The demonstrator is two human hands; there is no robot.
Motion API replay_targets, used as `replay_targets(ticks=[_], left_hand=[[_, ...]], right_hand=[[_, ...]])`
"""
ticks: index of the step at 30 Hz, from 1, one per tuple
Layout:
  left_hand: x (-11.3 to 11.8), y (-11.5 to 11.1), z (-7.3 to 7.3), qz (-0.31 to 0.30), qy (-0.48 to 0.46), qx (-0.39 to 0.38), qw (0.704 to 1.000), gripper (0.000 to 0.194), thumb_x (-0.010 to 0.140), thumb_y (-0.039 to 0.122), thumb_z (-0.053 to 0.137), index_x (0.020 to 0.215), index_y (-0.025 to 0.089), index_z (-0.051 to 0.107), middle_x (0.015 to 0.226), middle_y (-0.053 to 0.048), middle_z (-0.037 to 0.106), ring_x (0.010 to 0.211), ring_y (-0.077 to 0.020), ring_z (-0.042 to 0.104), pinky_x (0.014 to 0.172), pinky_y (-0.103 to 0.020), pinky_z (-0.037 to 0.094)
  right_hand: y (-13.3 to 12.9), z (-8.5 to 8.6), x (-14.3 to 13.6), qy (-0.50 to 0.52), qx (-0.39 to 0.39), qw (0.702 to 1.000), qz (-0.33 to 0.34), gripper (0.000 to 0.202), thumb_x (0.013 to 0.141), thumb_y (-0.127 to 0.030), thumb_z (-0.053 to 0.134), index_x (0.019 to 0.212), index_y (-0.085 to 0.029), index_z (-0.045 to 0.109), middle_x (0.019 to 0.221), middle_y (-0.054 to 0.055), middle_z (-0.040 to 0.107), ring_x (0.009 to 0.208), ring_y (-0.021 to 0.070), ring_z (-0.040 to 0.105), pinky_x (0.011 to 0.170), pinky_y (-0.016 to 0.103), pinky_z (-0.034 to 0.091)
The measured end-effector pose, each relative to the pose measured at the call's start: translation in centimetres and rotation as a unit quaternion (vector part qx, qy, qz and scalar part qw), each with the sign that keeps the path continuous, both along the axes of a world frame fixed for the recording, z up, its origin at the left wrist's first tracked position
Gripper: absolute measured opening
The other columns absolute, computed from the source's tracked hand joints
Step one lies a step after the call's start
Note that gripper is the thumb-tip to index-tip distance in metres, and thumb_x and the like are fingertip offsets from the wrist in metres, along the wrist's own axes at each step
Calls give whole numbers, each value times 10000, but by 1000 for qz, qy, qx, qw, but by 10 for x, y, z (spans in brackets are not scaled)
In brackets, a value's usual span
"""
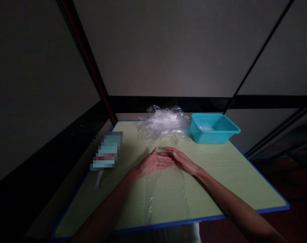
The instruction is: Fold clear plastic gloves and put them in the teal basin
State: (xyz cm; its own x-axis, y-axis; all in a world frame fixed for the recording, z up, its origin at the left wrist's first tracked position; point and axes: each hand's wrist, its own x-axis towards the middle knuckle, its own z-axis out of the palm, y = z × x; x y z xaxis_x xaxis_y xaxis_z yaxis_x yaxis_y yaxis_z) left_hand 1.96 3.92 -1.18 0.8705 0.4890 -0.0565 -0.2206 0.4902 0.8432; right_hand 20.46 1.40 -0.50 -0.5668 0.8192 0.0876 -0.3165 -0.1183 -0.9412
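My left hand point(150, 163) is over the middle of the table, its palm turned partly up and its fingers stretched to the right. My right hand point(182, 160) meets it from the other side, its fingers extended over the left fingertips. Beneath both hands a clear plastic bag point(165, 195) lies flat, running toward the table's near edge. Whether either hand pinches the film cannot be made out. Just beyond the hands is a crumpled heap of clear plastic bags point(165, 123).
A turquoise plastic basin point(210, 136) stands at the back right of the pale green table point(224, 172), which has a blue edge. On the left side lies a pixelated light-green item point(107, 152), with a whitish strip point(99, 179) near it. Wall panels rise behind.
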Motion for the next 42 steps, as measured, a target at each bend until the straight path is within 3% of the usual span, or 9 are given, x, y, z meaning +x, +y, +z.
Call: replay_targets(ticks=[7, 11, 14, 18, 23, 29, 34, 42], left_hand=[[-5, 2, 11, 15, -58, 0, 998, 730, 849, 563, 148, 1090, 3, 548, 1157, -207, 521, 1108, -282, 460, 972, -401, 186], [-13, 4, 20, 48, -125, -20, 991, 715, 857, 544, 158, 1102, -12, 534, 1159, -218, 516, 1130, -282, 436, 982, -400, 162], [-13, 4, 22, 50, -137, -29, 989, 702, 862, 530, 169, 1102, -20, 532, 1157, -224, 515, 1134, -282, 433, 986, -396, 151], [-8, 0, 21, 19, -131, -28, 991, 694, 871, 512, 151, 1104, -21, 529, 1163, -228, 509, 1137, -294, 426, 988, -420, 135], [-9, 0, 19, 15, -122, -36, 992, 707, 866, 522, 149, 1105, -25, 528, 1161, -231, 509, 1134, -297, 429, 987, -423, 142], [-11, 0, 18, 10, -107, -32, 994, 705, 869, 520, 136, 1102, -12, 536, 1166, -219, 511, 1125, -292, 439, 980, -417, 163], [-8, -1, 9, -20, -60, -11, 998, 688, 870, 519, 134, 1119, 14, 529, 1205, -195, 485, 1147, -268, 419, 987, -390, 159], [-6, -2, 5, -40, -29, -7, 999, 700, 861, 538, 135, 1116, 21, 532, 1217, -191, 477, 1167, -264, 391, 990, -380, 150]], right_hand=[[3, 12, 6, 32, -13, 996, -82, 391, 781, -473, 505, 1083, -224, 522, 1080, 95, 587, 966, 204, 556, 808, 383, 431], [-12, 31, 25, -87, 119, 973, -179, 328, 779, -462, 513, 919, -188, 626, 939, 77, 627, 872, 189, 572, 790, 343, 428], [-38, 40, 40, -268, 289, 899, -191, 288, 817, -380, 492, 757, -154, 659, 764, 60, 596, 731, 159, 547, 683, 288, 421], [-82, 35, 48, -407, 420, 806, -87, 282, 872, -310, 406, 942, -156, 631, 769, 60, 535, 722, 143, 502, 618, 261, 401], [-118, 20, 39, -514, 553, 655, -19, 502, 808, -498, 436, 1161, -148, 501, 796, 66, 540, 748, 188, 464, 686, 349, 375], [-128, 10, 30, -540, 614, 575, -35, 452, 818, -458, 454, 1135, -139, 499, 718, 37, 539, 706, 171, 465, 664, 322, 360], [-131, 4, 31, -520, 643, 559, -64, 330, 836, -385, 471, 1064, -153, 529, 675, 7, 547, 640, 144, 465, 577, 286, 340], [-135, 2, 29, -507, 608, 606, -69, 213, 871, -310, 436, 989, -172, 547, 655, -10, 532, 606, 122, 458, 538, 272, 332]])
